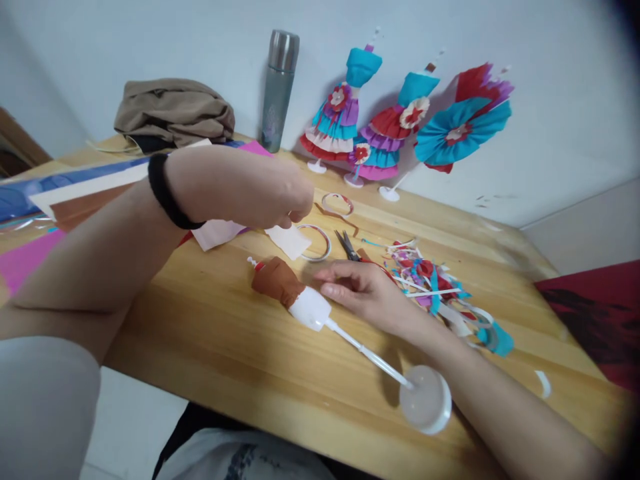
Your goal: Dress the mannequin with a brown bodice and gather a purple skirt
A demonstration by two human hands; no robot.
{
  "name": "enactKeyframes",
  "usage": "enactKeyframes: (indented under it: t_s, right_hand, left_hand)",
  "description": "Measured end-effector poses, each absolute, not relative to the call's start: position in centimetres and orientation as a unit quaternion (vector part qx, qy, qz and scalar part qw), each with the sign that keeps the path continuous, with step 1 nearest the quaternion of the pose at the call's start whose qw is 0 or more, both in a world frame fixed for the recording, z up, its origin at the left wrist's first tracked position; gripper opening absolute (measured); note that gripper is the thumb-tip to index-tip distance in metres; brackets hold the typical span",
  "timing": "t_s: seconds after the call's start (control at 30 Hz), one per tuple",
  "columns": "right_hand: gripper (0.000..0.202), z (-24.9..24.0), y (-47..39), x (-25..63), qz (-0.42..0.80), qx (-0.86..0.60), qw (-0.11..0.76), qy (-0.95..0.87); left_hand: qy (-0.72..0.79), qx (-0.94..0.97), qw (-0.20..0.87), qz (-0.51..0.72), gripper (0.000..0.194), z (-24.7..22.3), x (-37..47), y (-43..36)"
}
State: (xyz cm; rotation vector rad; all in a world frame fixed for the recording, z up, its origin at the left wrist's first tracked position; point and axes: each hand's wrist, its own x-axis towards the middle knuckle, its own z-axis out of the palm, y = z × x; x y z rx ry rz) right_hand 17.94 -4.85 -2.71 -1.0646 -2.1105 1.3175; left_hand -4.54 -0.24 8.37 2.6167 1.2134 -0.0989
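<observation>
My left hand (pixel 273 190) reaches over the table with its fingers bent down and pressed together. What they hold, if anything, is hidden behind the hand. Just below the fingertips lies a small white piece of paper (pixel 289 242), against a tape ring (pixel 320 243). My right hand (pixel 365 290) rests on the table, loosely curled with nothing in it, thumb and fingers apart. Beside it a small white dress form (pixel 311 308) lies on its side, its upper part wrapped in brown crepe paper (pixel 278 280). Its stem ends in a round white base (pixel 425 400).
Scissors (pixel 347 247) and a pile of coloured scraps (pixel 430 273) lie beyond my right hand. Against the wall stand several paper-decorated stands, including a dressed form (pixel 340 120), and a thermos (pixel 279 93). Paper sheets (pixel 95 203) and a brown cloth (pixel 173 110) occupy the left.
</observation>
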Motion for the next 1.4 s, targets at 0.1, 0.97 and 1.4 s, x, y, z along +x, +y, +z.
enactKeyframes:
  t_s: [0.1, 0.97, 1.4]
  right_hand:
    - [0.038, -2.9, -4.4, 18.3, 0.433, -0.396, 0.243, -0.772]
    - [0.050, -3.7, -4.1, 18.1, 0.376, -0.311, 0.117, -0.865]
    - [0.042, -3.6, -4.2, 18.0, 0.354, -0.315, 0.096, -0.875]
  left_hand:
    - [0.431, 0.892, 0.139, -0.014, 0.018, 8.6, -5.2, 0.6]
    - [0.362, 0.925, 0.112, -0.010, 0.004, 1.2, -5.2, 5.0]
    - [0.548, 0.827, 0.079, -0.096, 0.009, 2.5, -11.7, 9.1]
